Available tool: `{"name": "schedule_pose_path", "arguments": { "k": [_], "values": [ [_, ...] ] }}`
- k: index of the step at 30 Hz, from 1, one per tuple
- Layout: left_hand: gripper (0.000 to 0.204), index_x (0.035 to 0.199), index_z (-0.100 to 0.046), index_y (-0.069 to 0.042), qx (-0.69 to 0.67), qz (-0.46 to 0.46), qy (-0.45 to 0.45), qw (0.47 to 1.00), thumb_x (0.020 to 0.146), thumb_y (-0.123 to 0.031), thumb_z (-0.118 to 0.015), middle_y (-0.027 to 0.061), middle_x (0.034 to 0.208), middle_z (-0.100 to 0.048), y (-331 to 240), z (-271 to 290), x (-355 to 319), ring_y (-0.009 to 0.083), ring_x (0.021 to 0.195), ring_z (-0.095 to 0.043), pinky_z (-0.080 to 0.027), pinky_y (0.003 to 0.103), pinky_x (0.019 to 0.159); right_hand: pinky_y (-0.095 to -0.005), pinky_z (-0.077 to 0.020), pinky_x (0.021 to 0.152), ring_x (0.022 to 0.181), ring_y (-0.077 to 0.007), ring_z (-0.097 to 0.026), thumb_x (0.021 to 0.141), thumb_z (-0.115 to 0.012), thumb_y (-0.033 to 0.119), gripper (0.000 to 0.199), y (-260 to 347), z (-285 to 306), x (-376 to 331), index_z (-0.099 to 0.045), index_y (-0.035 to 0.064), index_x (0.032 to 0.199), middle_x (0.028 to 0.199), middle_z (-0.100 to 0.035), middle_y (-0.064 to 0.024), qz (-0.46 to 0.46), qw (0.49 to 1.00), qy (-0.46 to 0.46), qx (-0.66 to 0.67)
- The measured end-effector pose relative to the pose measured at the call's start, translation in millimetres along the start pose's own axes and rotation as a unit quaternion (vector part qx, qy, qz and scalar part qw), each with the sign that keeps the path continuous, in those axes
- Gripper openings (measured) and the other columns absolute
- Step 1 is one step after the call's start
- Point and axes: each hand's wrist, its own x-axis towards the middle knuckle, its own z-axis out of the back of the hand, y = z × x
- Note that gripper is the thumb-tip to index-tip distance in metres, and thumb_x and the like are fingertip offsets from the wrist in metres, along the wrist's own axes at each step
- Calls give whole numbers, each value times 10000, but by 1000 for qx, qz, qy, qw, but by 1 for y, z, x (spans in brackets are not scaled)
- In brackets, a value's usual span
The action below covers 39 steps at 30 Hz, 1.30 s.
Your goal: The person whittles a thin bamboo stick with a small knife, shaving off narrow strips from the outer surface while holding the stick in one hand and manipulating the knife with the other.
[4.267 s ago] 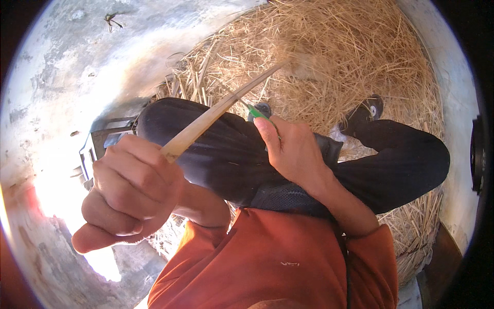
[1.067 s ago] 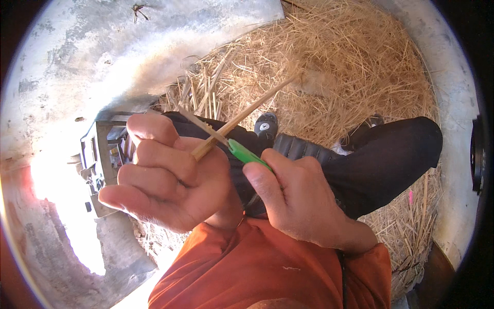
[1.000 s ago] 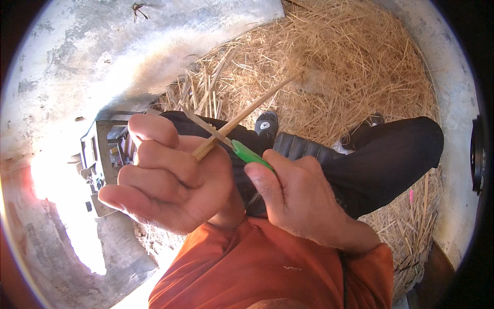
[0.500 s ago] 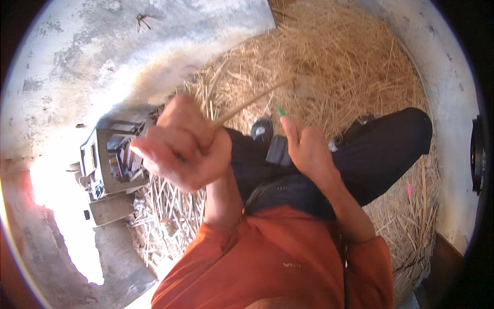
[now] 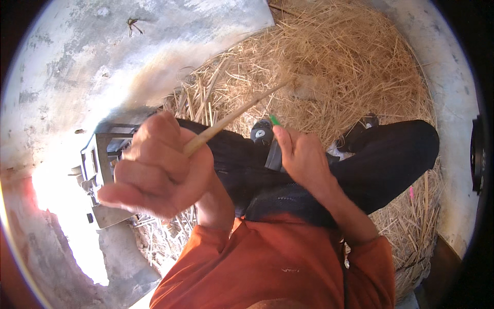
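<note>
A pale tan stalk (image 5: 221, 126) slants up and to the right out of my left hand (image 5: 159, 172), whose fingers are curled closed about its thick lower end. Its thin far tip reaches over the straw. To the right, my right hand (image 5: 307, 158) is closed, thumb on top, with a small green tip (image 5: 274, 120) poking out beside the thumb. The rest of that green-tipped thing is hidden in the fist. The two hands are apart. A dark grey block (image 5: 275, 157) lies just left of my right hand, between my legs.
Loose dry straw (image 5: 350, 56) covers the floor ahead and at both sides. A grey open-fronted box (image 5: 103, 159) stands at the left, by a worn plaster wall (image 5: 67, 87). My crossed legs in dark trousers (image 5: 396, 154) and a dark shoe (image 5: 261, 132) lie below the hands.
My left hand has moved left and a little toward me with the stalk, and more of the stalk's length shows. My right hand has shifted slightly left and down.
</note>
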Motion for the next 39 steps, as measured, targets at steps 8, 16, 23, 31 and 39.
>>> {"name": "schedule_pose_path", "arguments": {
  "k": [8,16,23,31,39],
  "values": [
    [559,576,-381,-152,-43,35,-34,998,978,-465,-149,-14,446,-368,-1,-11,0,108,450,-215,-205,253,449,-482,-437,488,544,-405,-565,935,-432,356,410,-8,-9,4,-584,4,791,536,-528,-220,90,995,-19,36],
    [553,574,-350,-161,-38,47,-58,996,975,-477,-137,-24,436,-321,-1,-6,-4,94,473,-190,-198,249,467,-463,-405,545,603,-434,-525,952,-409,322,437,-12,-9,14,-565,-18,725,625,-532,-236,0,999,51,19],
    [531,575,-308,-170,-20,21,-101,994,977,-471,-134,-31,437,-271,-2,1,-11,94,500,-166,-185,236,475,-476,-410,608,666,-452,-536,949,-400,331,456,-46,-8,30,-592,-35,756,672,-549,-263,-53,997,45,-32],
    [507,537,-237,-182,98,45,-177,978,995,-396,-212,-51,421,-195,0,9,-1,77,482,-121,-146,218,452,-492,-412,648,700,-465,-533,951,-385,375,524,-90,-32,50,-588,-62,744,705,-543,-301,-126,990,48,-42],
    [499,534,-193,-196,85,51,-226,969,994,-385,-228,-59,449,-131,1,14,5,75,483,-95,-110,220,444,-493,-461,680,687,-470,-572,941,-377,411,581,-77,-37,50,-620,-61,705,682,-575,-291,-78,996,50,19]
  ]
}}
